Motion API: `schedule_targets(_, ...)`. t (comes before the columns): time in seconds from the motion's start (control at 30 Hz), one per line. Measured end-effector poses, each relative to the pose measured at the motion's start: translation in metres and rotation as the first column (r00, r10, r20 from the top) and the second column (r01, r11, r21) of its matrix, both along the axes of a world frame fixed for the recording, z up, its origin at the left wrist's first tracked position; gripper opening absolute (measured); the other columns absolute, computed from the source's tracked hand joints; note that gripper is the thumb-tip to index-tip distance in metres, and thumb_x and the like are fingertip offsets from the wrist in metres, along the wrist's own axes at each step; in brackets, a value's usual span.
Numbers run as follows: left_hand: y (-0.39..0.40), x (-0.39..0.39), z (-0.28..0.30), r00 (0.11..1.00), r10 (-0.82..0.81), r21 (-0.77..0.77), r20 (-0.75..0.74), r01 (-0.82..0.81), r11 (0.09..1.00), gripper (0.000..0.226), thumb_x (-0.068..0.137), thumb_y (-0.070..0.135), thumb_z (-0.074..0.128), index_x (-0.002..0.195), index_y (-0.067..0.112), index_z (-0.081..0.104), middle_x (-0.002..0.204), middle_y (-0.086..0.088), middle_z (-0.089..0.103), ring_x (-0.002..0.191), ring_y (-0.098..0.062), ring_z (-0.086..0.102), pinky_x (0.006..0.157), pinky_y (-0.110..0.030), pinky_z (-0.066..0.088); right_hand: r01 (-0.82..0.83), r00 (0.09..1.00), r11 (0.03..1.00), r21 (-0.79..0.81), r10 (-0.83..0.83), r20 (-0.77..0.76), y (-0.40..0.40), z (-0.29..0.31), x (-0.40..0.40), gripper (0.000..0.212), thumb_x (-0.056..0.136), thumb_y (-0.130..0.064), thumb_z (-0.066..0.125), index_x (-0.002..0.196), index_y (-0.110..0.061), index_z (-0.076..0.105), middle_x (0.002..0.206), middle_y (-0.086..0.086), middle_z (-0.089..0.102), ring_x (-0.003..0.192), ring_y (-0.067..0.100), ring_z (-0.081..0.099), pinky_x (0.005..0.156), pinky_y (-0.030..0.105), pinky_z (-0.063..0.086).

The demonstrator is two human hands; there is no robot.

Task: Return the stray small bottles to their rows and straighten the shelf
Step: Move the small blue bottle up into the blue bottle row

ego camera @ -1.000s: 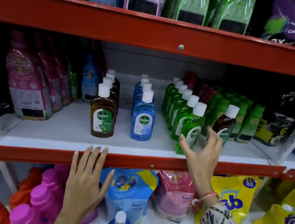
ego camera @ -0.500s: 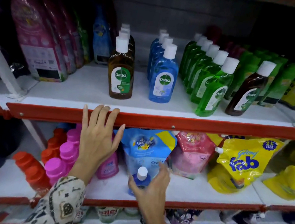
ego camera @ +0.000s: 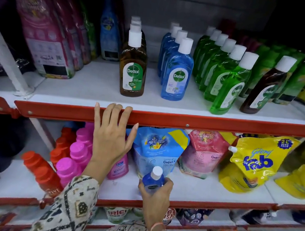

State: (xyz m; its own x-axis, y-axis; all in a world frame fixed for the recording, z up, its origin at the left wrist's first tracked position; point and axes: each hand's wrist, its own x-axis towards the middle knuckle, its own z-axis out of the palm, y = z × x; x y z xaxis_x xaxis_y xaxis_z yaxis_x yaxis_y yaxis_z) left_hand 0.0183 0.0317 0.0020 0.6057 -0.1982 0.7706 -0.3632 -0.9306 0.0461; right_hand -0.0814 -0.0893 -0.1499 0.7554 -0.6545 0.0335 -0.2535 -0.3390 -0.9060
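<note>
The right hand was closed around a stray small blue Dettol bottle on the lower shelf, evidently for return to the blue row above. The left hand, fingers extended and holding nothing, rested on the red shelf edge, apparently for support.

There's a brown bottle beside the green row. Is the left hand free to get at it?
Probably not yet: the left hand rests on the shelf edge, and the green row stands between it and the brown bottle.
</note>
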Motion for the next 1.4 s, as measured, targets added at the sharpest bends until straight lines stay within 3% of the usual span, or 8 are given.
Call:
schedule_targets(0.2,0.002,0.001,-0.002,1.0,-0.014,0.004,0.0,0.014,1.0,0.045,0.097,0.04,0.047,0.129,0.009,0.055,0.122,-0.018,0.061,0.121,-0.036,0.053,0.12,-0.059,0.019,-0.131,0.98,0.991,-0.013,0.132,0.15,-0.026,0.058,-0.012,0.07,0.056,-0.044,0.088,0.11,-0.034,0.046,0.105,-0.02,0.062,0.094,0.001,0.063,0.071,0.012,0.045)
schedule_targets(0.27,0.002,0.0,-0.002,1.0,-0.019,-0.005,0.002,0.019,1.0,0.044,0.097,0.039,0.049,0.129,0.009,0.055,0.121,-0.018,0.062,0.121,-0.036,0.053,0.119,-0.06,0.02,-0.162,0.959,0.986,-0.032,0.165,0.232,-0.034,0.086,-0.014,0.069,0.052,-0.048,0.088,0.108,-0.037,0.048,0.106,-0.023,0.063,0.098,-0.006,0.062,0.076,0.009,0.046)
schedule_targets(0.5,-0.002,-0.003,0.001,1.0,-0.028,-0.045,0.004,0.028,0.999,0.043,0.096,0.037,0.048,0.125,0.007,0.058,0.117,-0.018,0.063,0.117,-0.036,0.055,0.116,-0.062,0.026,-0.208,0.857,0.969,-0.133,0.246,0.453,-0.057,0.184,-0.002,0.079,0.05,-0.049,0.09,0.118,-0.025,0.057,0.112,-0.008,0.07,0.106,0.011,0.066,0.088,0.032,0.056)
schedule_targets(0.63,0.0,-0.005,0.002,0.999,-0.041,-0.053,-0.023,0.039,0.998,0.045,0.095,0.038,0.045,0.124,0.008,0.06,0.116,-0.016,0.064,0.116,-0.035,0.056,0.115,-0.061,0.028,-0.15,0.813,0.976,-0.155,0.211,0.542,-0.068,0.237,0.012,0.076,0.05,-0.052,0.088,0.115,-0.026,0.06,0.107,-0.011,0.071,0.097,0.005,0.067,0.081,0.017,0.053)
schedule_targets(0.73,0.003,-0.006,0.003,0.998,-0.054,-0.046,-0.041,0.052,0.998,0.048,0.097,0.041,0.039,0.125,0.009,0.061,0.117,-0.015,0.064,0.116,-0.034,0.056,0.115,-0.06,0.028,-0.119,0.802,0.983,-0.137,0.177,0.57,-0.075,0.264,0.033,0.077,0.051,-0.055,0.086,0.117,-0.026,0.059,0.108,-0.01,0.07,0.095,0.005,0.068,0.08,0.019,0.055)
schedule_targets(0.9,0.004,-0.006,0.006,0.995,-0.072,-0.059,-0.07,0.068,0.996,0.053,0.099,0.047,0.029,0.124,0.012,0.06,0.116,-0.012,0.064,0.118,-0.028,0.05,0.118,-0.055,0.022,-0.071,0.828,0.984,-0.164,0.15,0.54,-0.082,0.275,0.074,0.077,0.057,-0.053,0.085,0.121,-0.021,0.057,0.109,-0.008,0.065,0.092,0.003,0.063,0.072,0.006,0.048)
schedule_targets(1.07,0.004,-0.008,0.009,0.994,-0.071,-0.061,-0.081,0.066,0.996,0.052,0.099,0.047,0.029,0.123,0.012,0.059,0.114,-0.011,0.064,0.117,-0.026,0.049,0.117,-0.055,0.022,-0.017,0.884,0.973,-0.232,0.123,0.452,-0.086,0.261,0.102,0.091,0.051,-0.07,0.074,0.122,-0.015,0.058,0.111,0.001,0.067,0.101,0.018,0.064,0.086,0.037,0.055)
schedule_targets(1.4,0.004,-0.008,0.01,0.993,-0.044,-0.059,-0.111,0.037,0.998,0.054,0.099,0.046,0.03,0.12,0.011,0.064,0.114,-0.01,0.065,0.113,-0.028,0.056,0.115,-0.058,0.028,-0.101,0.886,0.956,-0.274,0.212,0.413,-0.092,0.253,0.107,0.075,0.061,-0.069,0.072,0.111,-0.016,0.055,0.107,0.004,0.062,0.099,0.021,0.06,0.085,0.038,0.053)
